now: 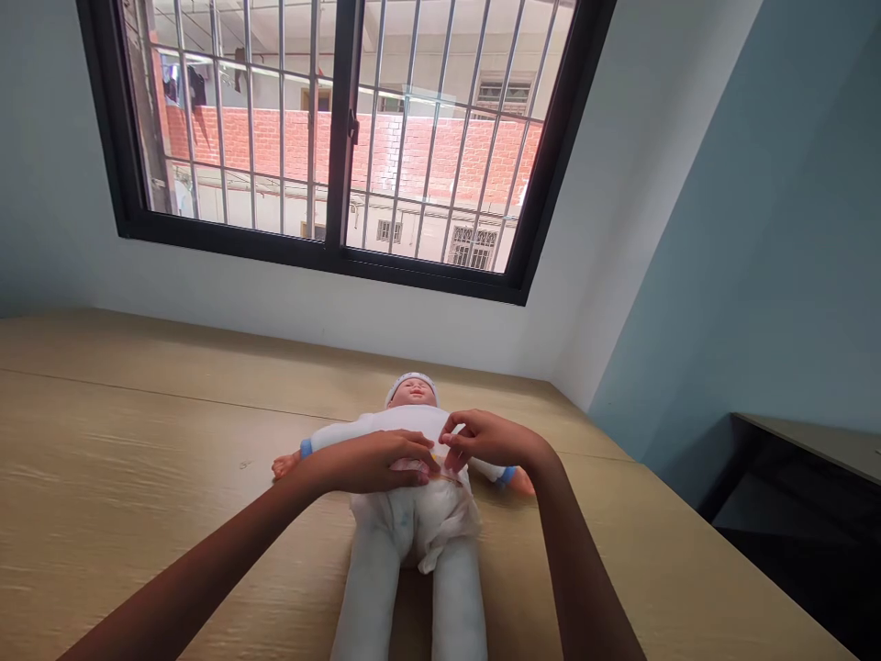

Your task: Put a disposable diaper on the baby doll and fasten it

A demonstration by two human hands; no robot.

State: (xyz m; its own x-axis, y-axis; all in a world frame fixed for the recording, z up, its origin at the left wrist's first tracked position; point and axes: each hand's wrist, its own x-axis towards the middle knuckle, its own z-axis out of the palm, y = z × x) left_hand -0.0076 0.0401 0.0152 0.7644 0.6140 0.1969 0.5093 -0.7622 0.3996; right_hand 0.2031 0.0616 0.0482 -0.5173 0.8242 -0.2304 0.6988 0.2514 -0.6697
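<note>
A baby doll in a white top [413,420] with blue cuffs and a light cap lies on its back, head away from me. Around its hips is a white diaper [440,514], and its pale legs [459,597] stretch toward me. My left hand [385,461] rests at the left of the diaper's waist, its fingers bent; what they hold, if anything, is too small to tell. Close beside it, my right hand [485,441] curls over the right of the waist, thumb and fingers bent toward each other, and any item between them is hidden.
The doll lies on a wooden table [172,514]. Behind the table is a wall with a black-framed, barred window [335,138]. A dark piece of furniture [812,477] stands at the right, beyond the table's edge.
</note>
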